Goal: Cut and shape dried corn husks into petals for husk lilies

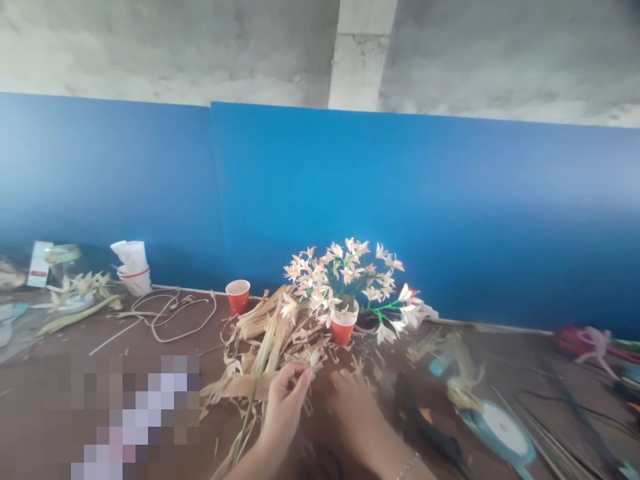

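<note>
My left hand [289,393] is closed in a pinch, with a small pale flower [315,359] at its fingertips. To its right, my right hand [353,397] is low over the brown table [175,347]; its fingers are blurred and curl away from view, so what they hold is hidden. Beyond both hands, a red paper cup [343,332] bears many cream flowers [350,267] on green stems. Dry husks [267,317] and scraps lie beside the left hand and behind it.
An open red cup [238,297] and a looped white cord [185,317] are at the back left. Right of my right hand lie a black tool [433,433] and a ribbon roll [503,427]. A blue partition [320,180] stands behind the table.
</note>
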The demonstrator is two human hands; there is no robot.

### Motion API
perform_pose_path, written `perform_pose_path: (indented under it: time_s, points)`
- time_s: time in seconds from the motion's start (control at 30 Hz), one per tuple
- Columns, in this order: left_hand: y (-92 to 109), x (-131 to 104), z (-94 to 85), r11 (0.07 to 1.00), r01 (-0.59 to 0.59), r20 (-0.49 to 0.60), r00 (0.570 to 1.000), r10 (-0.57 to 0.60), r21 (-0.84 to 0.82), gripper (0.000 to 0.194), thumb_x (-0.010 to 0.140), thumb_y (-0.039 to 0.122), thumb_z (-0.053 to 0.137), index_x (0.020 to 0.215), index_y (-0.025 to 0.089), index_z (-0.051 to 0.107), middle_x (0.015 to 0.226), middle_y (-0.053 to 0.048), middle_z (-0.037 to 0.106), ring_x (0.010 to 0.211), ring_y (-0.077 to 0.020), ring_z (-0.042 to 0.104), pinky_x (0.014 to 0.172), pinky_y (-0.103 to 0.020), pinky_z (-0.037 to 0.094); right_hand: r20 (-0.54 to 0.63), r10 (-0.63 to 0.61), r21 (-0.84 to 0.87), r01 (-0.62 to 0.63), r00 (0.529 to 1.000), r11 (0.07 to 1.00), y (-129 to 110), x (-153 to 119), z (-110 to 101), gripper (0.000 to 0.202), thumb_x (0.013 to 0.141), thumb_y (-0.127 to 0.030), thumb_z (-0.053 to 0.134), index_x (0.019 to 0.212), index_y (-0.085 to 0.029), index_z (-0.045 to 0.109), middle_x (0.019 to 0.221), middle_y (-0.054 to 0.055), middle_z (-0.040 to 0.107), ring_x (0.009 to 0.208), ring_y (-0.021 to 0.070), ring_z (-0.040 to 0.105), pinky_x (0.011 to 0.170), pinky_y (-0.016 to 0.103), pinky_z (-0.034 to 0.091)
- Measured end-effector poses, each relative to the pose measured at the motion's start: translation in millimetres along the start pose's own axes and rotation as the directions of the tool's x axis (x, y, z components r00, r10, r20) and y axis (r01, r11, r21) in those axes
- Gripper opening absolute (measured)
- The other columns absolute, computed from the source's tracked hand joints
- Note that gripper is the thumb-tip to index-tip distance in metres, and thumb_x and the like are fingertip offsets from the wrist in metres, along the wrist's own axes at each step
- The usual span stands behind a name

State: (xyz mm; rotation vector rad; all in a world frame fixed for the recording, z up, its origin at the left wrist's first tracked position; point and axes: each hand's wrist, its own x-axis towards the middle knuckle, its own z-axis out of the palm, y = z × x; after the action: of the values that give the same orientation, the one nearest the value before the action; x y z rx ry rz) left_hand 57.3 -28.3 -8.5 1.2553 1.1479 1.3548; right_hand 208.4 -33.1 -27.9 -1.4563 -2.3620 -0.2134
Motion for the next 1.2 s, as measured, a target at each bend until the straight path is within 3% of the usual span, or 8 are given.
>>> perform_pose_path:
  time_s: [0.07, 0.17, 0.3, 0.43, 0.7, 0.87, 1.2]
  points:
    - [0.9, -0.3, 0.3, 1.0, 0.002, -0.004, 1.0, -0.002, -0.001, 0.03, 0.078, 0.044, 0.057, 0.074, 0.015, 0.065, 0.066, -0.001, 0.059, 0.062, -0.0143, 0.05, 0.058, -0.022, 0.04, -0.016, 0.0, 0.027, 0.001, 1.0, 1.0, 1.8, -0.4, -3.9, 0.011, 0.069, -0.015, 0.063, 0.075, -0.024, 0.065, 0.081, 0.004, 0.059, 0.082, 0.0227, 0.05, 0.077, 0.037, 0.036]
    - [3.0, -0.4, 1.1, 1.0, 0.015, -0.004, 1.0, -0.015, 0.0, 0.03, 0.077, 0.045, 0.058, 0.075, 0.015, 0.066, 0.067, -0.002, 0.059, 0.062, -0.0147, 0.05, 0.058, -0.022, 0.04, -0.014, -0.008, 0.166, 0.01, 1.0, 0.986, 0.9, 2.2, -31.1, 0.01, 0.07, -0.012, 0.059, 0.072, -0.022, 0.062, 0.079, 0.002, 0.06, 0.079, 0.0202, 0.052, 0.075, 0.034, 0.037]
    - [4.5, 0.1, 2.5, 0.999, 0.034, -0.004, 0.999, -0.034, 0.009, 0.032, 0.074, 0.047, 0.06, 0.073, 0.015, 0.066, 0.065, -0.001, 0.059, 0.06, -0.0144, 0.05, 0.057, -0.023, 0.041, -0.007, 0.207, 0.465, -0.18, 0.978, 0.867, -5.1, 13.4, -69.8, 0.012, 0.074, -0.01, 0.052, 0.069, -0.02, 0.056, 0.066, -0.003, 0.059, 0.068, 0.0154, 0.054, 0.073, 0.03, 0.039]
    - [3.4, -0.4, 3.2, 0.998, 0.061, 0.02, 0.998, -0.061, -0.014, 0.034, 0.072, 0.049, 0.061, 0.071, 0.015, 0.064, 0.063, -0.001, 0.059, 0.059, -0.0146, 0.051, 0.055, -0.022, 0.041, -0.032, 0.352, 0.619, -0.257, 0.935, 0.742, -11.4, 24.1, -79.9, 0.008, 0.076, -0.018, 0.055, 0.069, -0.021, 0.057, 0.068, -0.002, 0.062, 0.071, 0.017, 0.057, 0.07, 0.028, 0.041]
    - [5.9, -2.2, 4.0, 0.997, 0.069, -0.017, 0.997, -0.07, -0.03, 0.037, 0.067, 0.053, 0.064, 0.069, 0.016, 0.067, 0.059, 0.001, 0.06, 0.052, -0.0131, 0.052, 0.05, -0.021, 0.041, -0.303, 0.19, 0.412, -0.051, 0.934, 0.91, -18.0, 26.5, -68.1, 0.012, 0.078, -0.012, 0.054, 0.072, -0.022, 0.053, 0.073, -0.002, 0.061, 0.075, 0.0177, 0.055, 0.073, 0.032, 0.035]
    - [8.1, -2.2, 3.5, 0.997, 0.071, 0.005, 0.997, -0.071, -0.025, 0.039, 0.067, 0.055, 0.064, 0.069, 0.016, 0.067, 0.057, 0.001, 0.059, 0.049, -0.0125, 0.051, 0.044, -0.02, 0.038, -0.323, 0.159, 0.361, -0.034, 0.933, 0.932, -21.0, 28.2, -68.0, 0.013, 0.078, -0.01, 0.054, 0.072, -0.022, 0.051, 0.074, -0.002, 0.061, 0.075, 0.0174, 0.055, 0.072, 0.032, 0.032]
    - [5.7, -1.2, 2.7, 1.0, 0.015, 0.02, 1.0, -0.015, 0.026, 0.032, 0.072, 0.048, 0.061, 0.071, 0.016, 0.066, 0.064, -0.001, 0.061, 0.055, -0.0128, 0.05, 0.049, -0.021, 0.04, -0.332, 0.182, 0.38, -0.045, 0.926, 0.924, -22.7, 29.4, -70.5, 0.015, 0.076, -0.008, 0.056, 0.07, -0.021, 0.051, 0.072, -0.003, 0.06, 0.073, 0.0159, 0.053, 0.072, 0.032, 0.03]
